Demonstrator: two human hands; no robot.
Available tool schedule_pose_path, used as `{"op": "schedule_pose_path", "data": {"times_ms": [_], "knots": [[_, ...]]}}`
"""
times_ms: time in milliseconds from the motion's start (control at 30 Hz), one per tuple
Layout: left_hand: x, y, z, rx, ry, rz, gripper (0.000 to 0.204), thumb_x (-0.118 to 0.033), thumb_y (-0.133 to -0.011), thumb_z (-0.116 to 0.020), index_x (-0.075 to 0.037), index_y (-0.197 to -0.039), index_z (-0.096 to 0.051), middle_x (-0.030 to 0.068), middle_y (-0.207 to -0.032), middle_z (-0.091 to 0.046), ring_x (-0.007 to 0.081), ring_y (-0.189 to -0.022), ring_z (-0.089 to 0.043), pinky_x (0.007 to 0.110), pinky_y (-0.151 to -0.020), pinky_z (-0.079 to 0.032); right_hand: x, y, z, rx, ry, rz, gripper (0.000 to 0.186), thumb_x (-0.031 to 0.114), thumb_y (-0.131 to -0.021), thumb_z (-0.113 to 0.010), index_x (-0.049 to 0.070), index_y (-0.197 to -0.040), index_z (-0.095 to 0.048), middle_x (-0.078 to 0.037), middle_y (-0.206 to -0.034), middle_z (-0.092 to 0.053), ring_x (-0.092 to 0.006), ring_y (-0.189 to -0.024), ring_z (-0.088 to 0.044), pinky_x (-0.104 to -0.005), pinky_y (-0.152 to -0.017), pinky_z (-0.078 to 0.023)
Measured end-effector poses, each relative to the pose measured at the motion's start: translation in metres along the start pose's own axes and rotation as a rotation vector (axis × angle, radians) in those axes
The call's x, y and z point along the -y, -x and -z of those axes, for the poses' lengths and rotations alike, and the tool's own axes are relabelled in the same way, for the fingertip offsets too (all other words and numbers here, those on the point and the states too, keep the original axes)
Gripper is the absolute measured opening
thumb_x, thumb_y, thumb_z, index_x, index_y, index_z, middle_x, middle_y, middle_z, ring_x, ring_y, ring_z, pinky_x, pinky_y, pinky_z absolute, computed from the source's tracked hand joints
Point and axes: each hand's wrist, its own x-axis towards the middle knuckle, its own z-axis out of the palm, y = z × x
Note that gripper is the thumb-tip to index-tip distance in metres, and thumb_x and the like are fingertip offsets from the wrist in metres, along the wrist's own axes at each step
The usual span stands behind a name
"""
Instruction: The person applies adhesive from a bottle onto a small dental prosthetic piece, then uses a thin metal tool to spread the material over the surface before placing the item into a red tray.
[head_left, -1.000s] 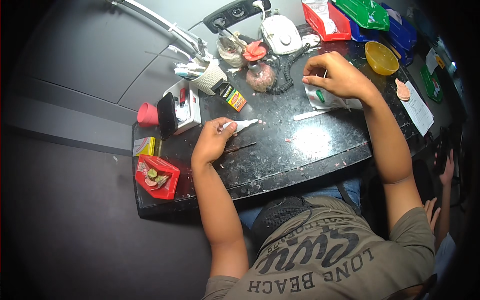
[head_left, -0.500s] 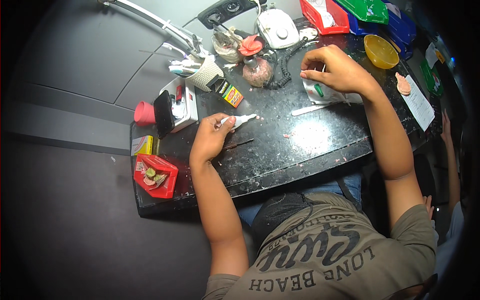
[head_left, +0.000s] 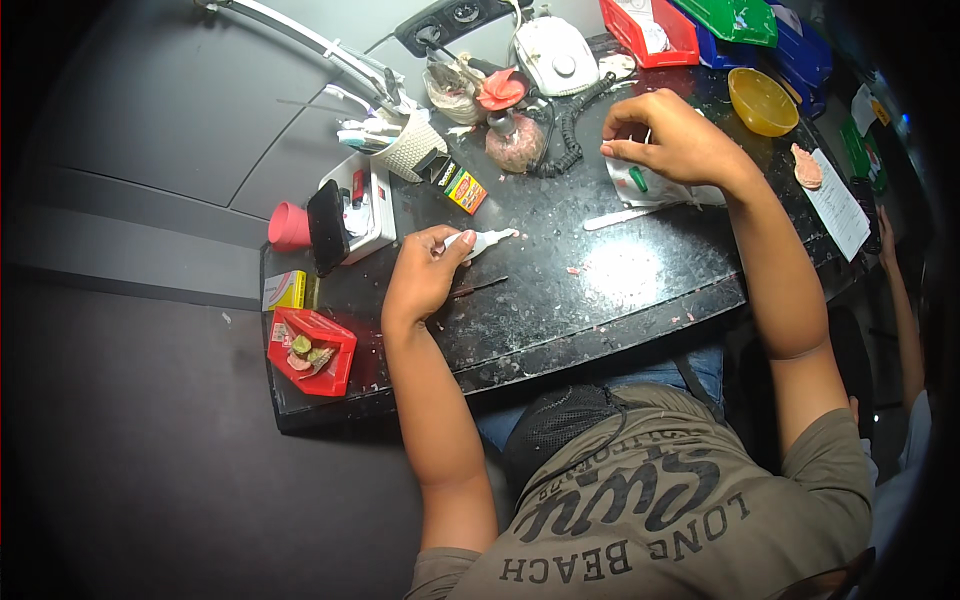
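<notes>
Near the middle of the black desk [head_left: 520,315], my left hand [head_left: 425,275] grips a small white nozzled tube [head_left: 484,241]; its tip is by a tiny pale pink bit. A thin dark instrument [head_left: 488,283] lies just beside that hand. My right hand [head_left: 670,145] hovers with curled, closed fingers over a white sheet [head_left: 622,192] bearing a green piece [head_left: 637,179]; what its fingertips hold, if anything, I cannot make out. A white spatula [head_left: 608,219] lies below the sheet.
At left sit a red bin [head_left: 335,355], pink cup [head_left: 288,226] and white container [head_left: 374,225]. Behind are a pen holder [head_left: 410,150], flask [head_left: 513,150] and white device [head_left: 555,65]. Right: yellow bowl [head_left: 762,100], paper [head_left: 835,210], another person's arm [head_left: 900,320].
The view has shifted slightly, so desk objects appear a little higher. The other person's hand at right has moved. My hands have barely moved.
</notes>
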Motion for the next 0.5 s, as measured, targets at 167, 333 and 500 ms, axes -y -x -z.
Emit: {"op": "schedule_pose_path", "data": {"times_ms": [167, 333, 500], "knots": [[-0.0029, 0.0014, -0.0020, 0.008, 0.002, 0.024, 0.033, -0.028, -0.093, -0.069, 0.003, -0.084, -0.069, -0.0010, -0.065, -0.056, 0.0056, -0.061, -0.045, 0.025, -0.056, -0.034, -0.0014, 0.0006, -0.0013, 0.000, 0.013, 0.004, 0.021, 0.016, -0.087, -0.072, -0.004, -0.091, -0.067, -0.018, -0.082, -0.071, -0.0250, -0.077, -0.070, -0.0344, -0.072, -0.053], [-0.0057, 0.0022, -0.0010, 0.012, -0.013, 0.032, 0.032, -0.028, -0.092, -0.069, 0.003, -0.084, -0.070, 0.0001, -0.067, -0.059, 0.0059, -0.062, -0.047, 0.025, -0.057, -0.036, -0.0029, 0.0007, -0.0046, -0.060, -0.028, 0.031, 0.020, 0.016, -0.084, -0.074, -0.003, -0.085, -0.067, -0.017, -0.076, -0.068, -0.0264, -0.070, -0.066, -0.0350, -0.067, -0.051], [-0.0029, 0.0012, 0.0010, -0.001, 0.022, 0.003, 0.031, -0.028, -0.092, -0.069, 0.003, -0.088, -0.071, 0.0022, -0.070, -0.063, 0.0062, -0.064, -0.050, 0.024, -0.059, -0.038, -0.0002, -0.0001, -0.0011, 0.000, 0.000, 0.006, 0.022, 0.016, -0.087, -0.072, -0.005, -0.091, -0.067, -0.018, -0.081, -0.071, -0.0244, -0.076, -0.070, -0.0340, -0.071, -0.053]]}}
